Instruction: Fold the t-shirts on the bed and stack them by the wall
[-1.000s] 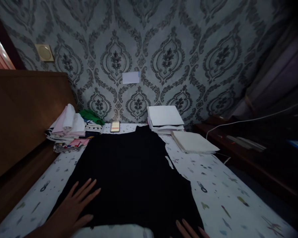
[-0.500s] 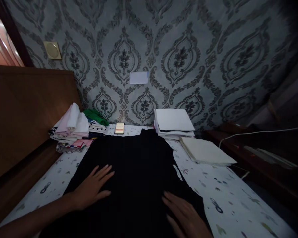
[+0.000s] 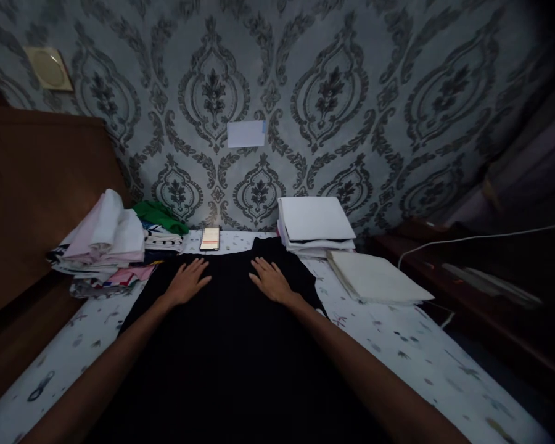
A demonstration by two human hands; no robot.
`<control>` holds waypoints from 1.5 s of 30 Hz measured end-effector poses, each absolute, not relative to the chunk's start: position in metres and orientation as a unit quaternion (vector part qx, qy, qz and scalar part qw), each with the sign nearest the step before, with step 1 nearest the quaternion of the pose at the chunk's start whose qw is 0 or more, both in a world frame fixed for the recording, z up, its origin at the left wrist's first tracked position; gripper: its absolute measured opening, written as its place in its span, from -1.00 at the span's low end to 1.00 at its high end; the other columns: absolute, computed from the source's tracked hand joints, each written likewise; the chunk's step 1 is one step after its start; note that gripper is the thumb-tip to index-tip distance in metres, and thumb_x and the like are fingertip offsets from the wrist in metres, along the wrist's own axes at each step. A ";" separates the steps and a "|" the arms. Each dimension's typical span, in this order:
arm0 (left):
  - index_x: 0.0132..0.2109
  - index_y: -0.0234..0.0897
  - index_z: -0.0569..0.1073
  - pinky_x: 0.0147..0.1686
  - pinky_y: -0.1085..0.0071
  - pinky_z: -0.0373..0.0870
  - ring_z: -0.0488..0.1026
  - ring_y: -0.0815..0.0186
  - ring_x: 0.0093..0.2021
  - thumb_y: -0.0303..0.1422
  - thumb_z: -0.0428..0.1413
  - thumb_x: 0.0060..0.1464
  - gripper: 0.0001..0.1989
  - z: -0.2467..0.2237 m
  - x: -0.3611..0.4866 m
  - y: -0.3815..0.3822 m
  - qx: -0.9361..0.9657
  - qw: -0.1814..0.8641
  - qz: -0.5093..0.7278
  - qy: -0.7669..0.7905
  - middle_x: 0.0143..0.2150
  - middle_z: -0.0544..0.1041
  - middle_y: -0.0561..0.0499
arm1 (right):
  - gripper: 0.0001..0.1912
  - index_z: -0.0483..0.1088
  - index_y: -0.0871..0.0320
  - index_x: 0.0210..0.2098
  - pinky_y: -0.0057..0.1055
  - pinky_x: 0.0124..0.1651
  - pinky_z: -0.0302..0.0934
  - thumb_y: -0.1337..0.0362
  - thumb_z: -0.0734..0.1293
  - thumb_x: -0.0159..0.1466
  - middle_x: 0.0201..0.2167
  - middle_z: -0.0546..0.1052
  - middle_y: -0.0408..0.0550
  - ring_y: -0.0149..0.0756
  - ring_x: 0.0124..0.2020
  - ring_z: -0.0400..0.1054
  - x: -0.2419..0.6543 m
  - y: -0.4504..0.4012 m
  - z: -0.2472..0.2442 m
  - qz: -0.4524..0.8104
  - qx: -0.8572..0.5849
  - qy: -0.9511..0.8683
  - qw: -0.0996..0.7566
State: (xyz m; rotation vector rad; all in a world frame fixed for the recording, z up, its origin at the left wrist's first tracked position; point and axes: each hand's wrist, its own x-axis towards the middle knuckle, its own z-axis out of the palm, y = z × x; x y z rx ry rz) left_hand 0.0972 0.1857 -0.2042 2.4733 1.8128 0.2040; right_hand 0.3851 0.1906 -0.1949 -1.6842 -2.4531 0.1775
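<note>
A black garment [image 3: 240,364] lies spread out over the white patterned sheet [image 3: 398,364], running from close to me up toward the wall. My left hand [image 3: 186,282] rests flat on its far left part, fingers spread. Across from it, my right hand [image 3: 271,279] lies flat on the far right part, fingers also apart. Neither hand holds anything. Just beyond the garment's far edge is a phone [image 3: 210,238] with a lit screen.
Folded clothes [image 3: 104,246] are piled at the left, beside a wooden panel [image 3: 41,203]. At the far right sit a white stack [image 3: 319,221] and a cream folded cloth [image 3: 377,277]. Patterned wallpaper [image 3: 328,92] covers the wall behind. A white cable [image 3: 485,237] crosses the dark furniture at right.
Both hands have slid forward over the black garment toward its far edge, the right one travelling farther and inward. The camera view has shifted slightly.
</note>
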 end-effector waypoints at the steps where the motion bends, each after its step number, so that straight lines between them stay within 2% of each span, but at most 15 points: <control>1: 0.39 -0.23 0.17 0.34 -0.06 0.04 -0.04 0.09 0.47 -0.09 -0.19 0.35 -0.42 -0.207 0.091 0.192 0.794 0.027 0.076 0.603 0.47 0.08 -0.15 | -0.46 0.15 0.20 0.37 -0.12 0.41 -0.15 0.13 0.06 0.47 0.42 0.13 0.08 -0.21 0.45 -0.09 0.389 0.201 -0.195 0.044 -0.573 -0.815 0.080; 5: 0.34 -0.33 0.24 0.27 0.07 0.23 0.12 0.10 0.41 -0.18 -0.19 0.34 -0.46 -0.214 0.074 0.212 0.757 -0.004 0.126 0.642 0.43 0.17 -0.21 | -0.53 0.26 0.16 0.29 -0.18 0.31 0.02 0.33 0.03 0.46 0.34 0.28 0.10 -0.17 0.34 0.12 0.398 0.230 -0.193 -0.009 -0.597 -0.798 0.081; 8: 0.30 -0.39 0.30 0.29 0.17 0.22 0.23 0.12 0.36 -0.26 -0.17 0.33 -0.50 -0.216 0.069 0.218 0.748 -0.038 0.145 0.647 0.37 0.29 -0.24 | -0.52 0.36 0.17 0.18 -0.20 0.23 0.10 0.51 0.06 0.37 0.23 0.38 0.15 -0.12 0.22 0.23 0.398 0.247 -0.186 -0.027 -0.607 -0.791 0.070; 10: 0.27 -0.42 0.32 0.28 0.16 0.24 0.28 0.10 0.33 -0.31 -0.17 0.33 -0.52 -0.215 0.068 0.219 0.742 -0.058 0.148 0.651 0.34 0.33 -0.26 | -0.52 0.37 0.19 0.15 -0.20 0.21 0.12 0.55 0.07 0.34 0.18 0.39 0.20 -0.09 0.19 0.25 0.397 0.259 -0.181 -0.033 -0.613 -0.787 0.060; 15: 0.25 -0.46 0.35 0.19 0.12 0.35 0.33 0.06 0.28 -0.46 -0.19 0.28 -0.52 -0.211 0.065 0.217 0.738 -0.097 0.139 0.653 0.32 0.34 -0.29 | -0.48 0.18 0.21 0.30 -0.10 0.17 0.19 0.48 0.11 0.36 0.33 0.14 0.35 0.06 0.27 0.17 0.394 0.295 -0.173 -0.028 -0.654 -0.756 0.033; 17: 0.25 -0.44 0.36 0.17 0.10 0.37 0.29 0.05 0.31 -0.51 -0.18 0.23 -0.51 -0.209 0.062 0.215 0.738 -0.117 0.145 0.648 0.33 0.32 -0.29 | -0.49 0.17 0.19 0.30 -0.10 0.12 0.25 0.42 0.18 0.37 0.30 0.21 0.35 0.06 0.23 0.24 0.394 0.309 -0.171 -0.013 -0.670 -0.742 0.012; 20: 0.26 -0.42 0.36 0.17 0.08 0.36 0.19 0.03 0.37 -0.56 -0.13 0.16 -0.46 -0.205 0.060 0.213 0.740 -0.145 0.147 0.640 0.34 0.31 -0.28 | -0.59 0.28 0.16 0.21 -0.10 0.05 0.34 0.25 0.27 0.39 0.16 0.39 0.17 -0.08 0.08 0.38 0.395 0.322 -0.167 0.000 -0.681 -0.732 -0.017; 24: 0.29 -0.43 0.33 0.08 -0.02 0.37 0.15 -0.04 0.38 -0.56 -0.14 0.14 -0.43 -0.194 0.064 0.206 0.740 -0.169 0.106 0.642 0.35 0.29 -0.28 | -0.59 0.34 0.17 0.14 -0.08 0.02 0.38 0.13 0.33 0.37 0.10 0.43 0.05 -0.16 0.01 0.41 0.397 0.325 -0.161 -0.017 -0.685 -0.728 -0.028; 29: 0.26 -0.50 0.36 0.00 0.00 0.36 0.26 -0.11 0.27 -0.54 -0.18 0.19 -0.47 -0.179 0.070 0.198 0.727 -0.193 0.070 0.655 0.28 0.35 -0.40 | -0.62 0.37 0.18 0.10 -0.10 0.02 0.38 0.14 0.33 0.37 0.07 0.46 0.05 -0.18 0.00 0.42 0.394 0.312 -0.151 -0.033 -0.671 -0.740 -0.032; 32: 0.25 -0.52 0.37 -0.02 0.01 0.34 0.31 -0.16 0.19 -0.52 -0.17 0.20 -0.48 -0.176 0.068 0.197 0.720 -0.199 0.063 0.662 0.21 0.37 -0.45 | -0.70 0.40 0.26 0.07 -0.16 0.02 0.34 0.29 0.25 0.41 0.05 0.47 0.18 -0.11 0.02 0.42 0.391 0.299 -0.145 -0.048 -0.661 -0.749 -0.028; 36: 0.24 -0.48 0.37 -0.04 0.06 0.31 0.33 -0.14 0.12 -0.50 -0.20 0.24 -0.50 -0.174 0.064 0.196 0.710 -0.211 0.042 0.671 0.13 0.41 -0.41 | -0.63 0.42 0.32 0.07 -0.19 0.01 0.27 0.47 0.14 0.36 0.07 0.43 0.35 0.02 0.08 0.36 0.392 0.273 -0.132 -0.083 -0.632 -0.771 -0.008; 40: 0.10 -0.45 0.46 -0.05 0.12 0.32 0.35 -0.09 0.07 -0.49 -0.20 0.25 -0.57 -0.170 0.064 0.193 0.701 -0.207 0.032 0.682 0.05 0.43 -0.37 | -0.64 0.44 0.30 0.01 -0.09 0.09 0.16 0.48 0.14 0.32 0.06 0.43 0.31 0.08 0.13 0.23 0.405 0.237 -0.118 -0.121 -0.595 -0.795 0.012; 45: 0.07 -0.52 0.45 -0.07 0.10 0.34 0.33 -0.12 0.09 -0.49 -0.16 0.21 -0.59 -0.160 0.063 0.185 0.717 -0.202 0.053 0.665 0.08 0.40 -0.44 | -0.73 0.42 0.22 -0.12 -0.06 0.27 -0.06 0.45 0.31 0.17 0.04 0.45 0.18 0.04 0.18 0.16 0.432 0.177 -0.119 -0.169 -0.504 -0.845 0.053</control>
